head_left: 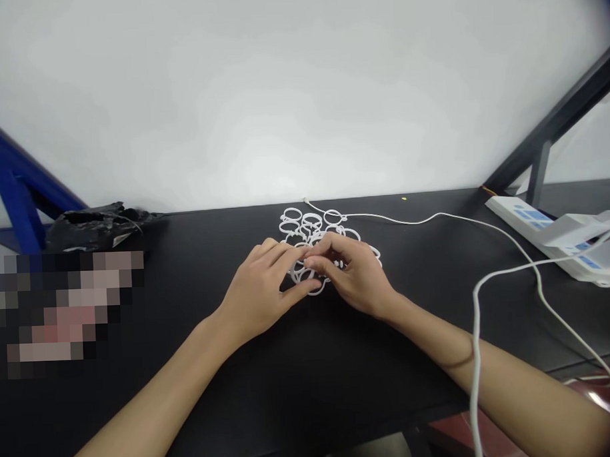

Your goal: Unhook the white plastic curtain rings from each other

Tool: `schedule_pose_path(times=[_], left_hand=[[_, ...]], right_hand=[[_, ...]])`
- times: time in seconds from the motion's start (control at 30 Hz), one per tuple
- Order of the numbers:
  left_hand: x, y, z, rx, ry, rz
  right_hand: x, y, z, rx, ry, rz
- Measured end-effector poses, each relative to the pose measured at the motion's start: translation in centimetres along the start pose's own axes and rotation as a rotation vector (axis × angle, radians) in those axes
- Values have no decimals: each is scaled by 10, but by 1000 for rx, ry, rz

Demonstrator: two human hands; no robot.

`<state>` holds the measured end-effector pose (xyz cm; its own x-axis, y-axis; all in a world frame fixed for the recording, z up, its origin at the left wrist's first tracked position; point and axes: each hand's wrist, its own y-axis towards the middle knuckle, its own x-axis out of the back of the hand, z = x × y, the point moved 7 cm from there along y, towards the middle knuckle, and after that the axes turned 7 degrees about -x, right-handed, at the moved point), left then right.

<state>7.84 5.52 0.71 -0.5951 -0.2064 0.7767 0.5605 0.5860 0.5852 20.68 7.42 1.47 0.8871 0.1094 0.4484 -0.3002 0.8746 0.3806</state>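
Observation:
A pile of several white plastic rings (pixel 312 223) lies on the black table (pixel 309 361), near the white wall. Both hands meet at the front of the pile. My left hand (pixel 264 286) has its fingers bent and pinched on a white ring (pixel 314 287) at the near edge. My right hand (pixel 351 270) curls its fingers onto the same spot, fingertips touching those of the left hand. What exactly lies between the fingertips is partly hidden.
A white cable (pixel 491 275) runs from behind the rings to the right and down over my right forearm. A white power strip (pixel 550 236) sits at the right edge. A crumpled black bag (pixel 97 226) lies at the back left, by a blue frame (pixel 18 192).

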Motion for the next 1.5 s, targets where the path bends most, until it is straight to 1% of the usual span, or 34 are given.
schedule_pose_path(times=[0.23, 0.5, 0.63, 0.67, 0.73, 0.8, 0.83, 0.9, 1.0, 1.07, 1.17, 1.27, 1.37, 1.5], left_hand=[[0, 0, 0, 1, -20, -6], [0, 0, 5, 49, -4, 0], [2, 1, 9, 74, 7, -12], [3, 0, 13, 103, 16, -18], [7, -2, 26, 205, 38, -33], [11, -7, 42, 321, 73, -41], [13, -9, 50, 365, 97, -44], [16, -13, 62, 417, 157, -34], [20, -17, 79, 473, 266, 1], [22, -21, 90, 519, 349, 39], [25, -29, 108, 603, 462, 94], [26, -38, 120, 629, 513, 110], [28, -44, 128, 584, 529, 77], [36, -53, 141, 555, 564, -38]], right_hand=[[2, 0, 0, -2, -5, 8], [-1, -1, 2, 19, -88, 38], [2, 0, 4, 82, -188, 32], [6, 2, 2, 98, -223, 4], [19, 7, -5, 95, -301, -104], [37, 14, -18, 35, -402, -241], [46, 18, -26, -4, -454, -289], [60, 24, -42, -60, -551, -336], [73, 32, -67, -148, -636, -309], [75, 36, -81, -186, -657, -232], [74, 40, -97, -201, -660, -128], [77, 42, -106, -195, -662, -116], [78, 43, -111, -177, -673, -112], [76, 44, -115, -166, -693, -111]])
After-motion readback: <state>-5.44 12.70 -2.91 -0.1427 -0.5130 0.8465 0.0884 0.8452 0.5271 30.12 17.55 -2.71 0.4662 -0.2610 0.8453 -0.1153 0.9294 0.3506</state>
